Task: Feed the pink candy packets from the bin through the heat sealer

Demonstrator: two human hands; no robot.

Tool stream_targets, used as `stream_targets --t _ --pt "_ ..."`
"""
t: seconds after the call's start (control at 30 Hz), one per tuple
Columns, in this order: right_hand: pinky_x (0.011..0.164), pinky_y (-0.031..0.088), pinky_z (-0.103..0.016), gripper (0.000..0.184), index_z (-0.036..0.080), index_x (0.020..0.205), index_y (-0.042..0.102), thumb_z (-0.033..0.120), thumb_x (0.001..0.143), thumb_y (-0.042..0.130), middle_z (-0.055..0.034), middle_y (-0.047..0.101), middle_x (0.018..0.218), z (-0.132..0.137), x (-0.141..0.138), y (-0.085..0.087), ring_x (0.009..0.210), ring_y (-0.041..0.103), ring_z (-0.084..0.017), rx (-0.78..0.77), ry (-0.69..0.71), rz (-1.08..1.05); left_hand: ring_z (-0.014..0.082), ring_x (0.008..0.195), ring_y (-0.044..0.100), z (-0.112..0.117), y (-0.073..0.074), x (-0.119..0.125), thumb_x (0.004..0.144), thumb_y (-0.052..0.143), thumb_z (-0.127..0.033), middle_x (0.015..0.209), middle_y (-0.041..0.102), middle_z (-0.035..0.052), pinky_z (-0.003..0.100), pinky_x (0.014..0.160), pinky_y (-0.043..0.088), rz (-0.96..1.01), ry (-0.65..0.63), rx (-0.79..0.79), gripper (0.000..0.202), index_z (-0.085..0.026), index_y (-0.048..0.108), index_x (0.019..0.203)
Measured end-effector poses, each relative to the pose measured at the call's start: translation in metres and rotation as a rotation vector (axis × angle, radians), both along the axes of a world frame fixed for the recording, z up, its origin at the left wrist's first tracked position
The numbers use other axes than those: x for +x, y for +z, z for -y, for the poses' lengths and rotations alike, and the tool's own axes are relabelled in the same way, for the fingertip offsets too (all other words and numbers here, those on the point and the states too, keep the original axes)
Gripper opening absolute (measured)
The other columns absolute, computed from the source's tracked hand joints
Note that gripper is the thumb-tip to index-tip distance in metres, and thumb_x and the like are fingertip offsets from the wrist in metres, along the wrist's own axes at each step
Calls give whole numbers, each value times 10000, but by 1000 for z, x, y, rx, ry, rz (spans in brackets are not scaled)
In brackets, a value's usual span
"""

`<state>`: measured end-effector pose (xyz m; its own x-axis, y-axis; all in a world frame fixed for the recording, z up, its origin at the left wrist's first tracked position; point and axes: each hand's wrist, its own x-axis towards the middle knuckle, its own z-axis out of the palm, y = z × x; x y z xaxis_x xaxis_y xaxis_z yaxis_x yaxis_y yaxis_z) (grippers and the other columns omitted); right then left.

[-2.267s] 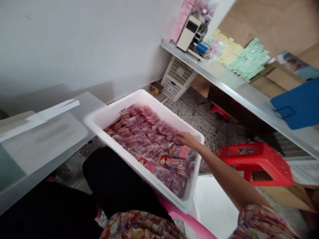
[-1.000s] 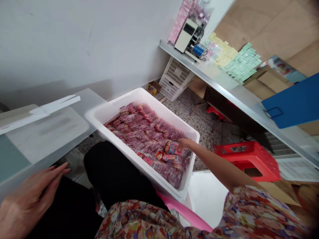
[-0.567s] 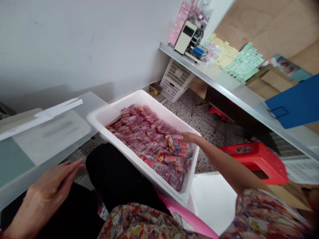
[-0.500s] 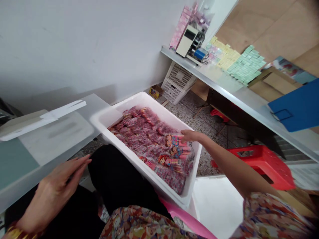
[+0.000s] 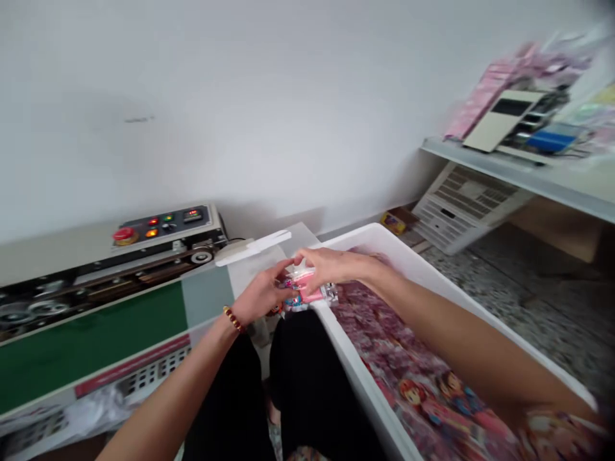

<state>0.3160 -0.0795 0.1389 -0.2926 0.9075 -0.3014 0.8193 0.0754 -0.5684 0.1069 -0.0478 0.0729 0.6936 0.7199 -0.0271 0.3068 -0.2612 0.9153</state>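
Head view: both hands [image 5: 298,282] on unreadable pink packet [image 5: 307,294]

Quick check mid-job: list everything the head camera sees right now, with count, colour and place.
Packet: one, clear with pink print, held by both hands above the bin's near-left corner.
Bin: one, white, right of the lap, full of red-pink packets; too many and too blurred to count.
Sealer: one, grey with a green belt, on the left; red, orange and green buttons on its panel.
Crate: one, white, slotted, under the shelf.
Shelf: one, grey, upper right, carrying a beige device and pink boxes, blurred.
Small box: one, yellowish, on the floor by the wall.
Left hand: on the packet, bead bracelet at the wrist.
Right hand: on the packet from above.
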Motion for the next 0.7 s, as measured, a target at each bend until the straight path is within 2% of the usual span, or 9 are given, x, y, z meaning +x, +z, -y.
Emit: stream_targets --t 0.07,0.13,0.2,0.3,0.4,0.47,0.53,0.63,0.7 --pt "707 453 -264 587 225 1168 614 337 639 842 -10 678 996 -18 -5 -11 833 618 -181 10 -58 -162 167 714 646 -5 -8 -16 723 780 -366 973 724 58 280 646 524 76 119 -83 633 -192 638 1314" --pt "705 451 -261 452 206 1042 636 389 670 819 -2 666 936 -33 -9 -26 822 609 -171 -6 -103 -362 169 718 648 -9 -18 -26 697 797 -388 955 726 54 288 663 531 159 219 -161 569 -179 684 1214" --pt "692 457 -260 387 202 984 632 460 728 767 1 664 906 -44 -15 -42 819 611 -168 -80 -121 -595 170 717 649 -12 -29 -30 665 815 -424 903 723 40 287 675 533 256 342 -214 507 -169 707 1090" --pt "713 488 -258 486 226 1123 607 468 733 768 -12 690 1032 -54 -25 -64 894 634 -171 -195 -129 -863 167 724 644 -18 -45 -30 636 825 -492 832 709 22 276 696 524 362 543 -212 477 -163 696 957" --pt "721 518 -268 618 245 1222 561 413 683 813 -31 702 1114 -64 -38 -83 941 658 -186 -235 -159 -967 174 718 644 -20 -59 -29 714 753 -556 820 711 32 282 690 518 343 676 -174 474 -159 682 964" --pt "687 530 -279 621 234 1227 550 382 684 812 -38 717 1064 -74 -49 -91 889 677 -195 -204 -217 -911 197 743 659 -21 -64 -29 807 675 -552 837 715 46 311 720 523 234 744 -99 483 -159 670 1089" --pt "663 530 -279 553 213 1216 562 347 728 786 -29 723 980 -89 -60 -94 816 682 -188 -95 -267 -663 238 824 678 -23 -67 -31 889 599 -513 901 725 78 370 805 526 65 792 25 524 -152 613 1268" --pt "736 523 -296 479 200 1232 586 276 786 743 -25 722 956 -109 -75 -91 851 684 -195 66 -287 -243 304 1063 662 -28 -66 -37 952 525 -407 1137 711 161 464 957 499 -149 841 217 553 -129 493 1428" --pt "825 506 -334 460 208 1212 616 247 774 752 -44 723 1002 -117 -83 -88 960 678 -236 109 -290 -110 338 1232 590 -32 -64 -43 953 517 -330 1339 633 200 514 1025 472 -256 847 352 505 -136 505 1419"
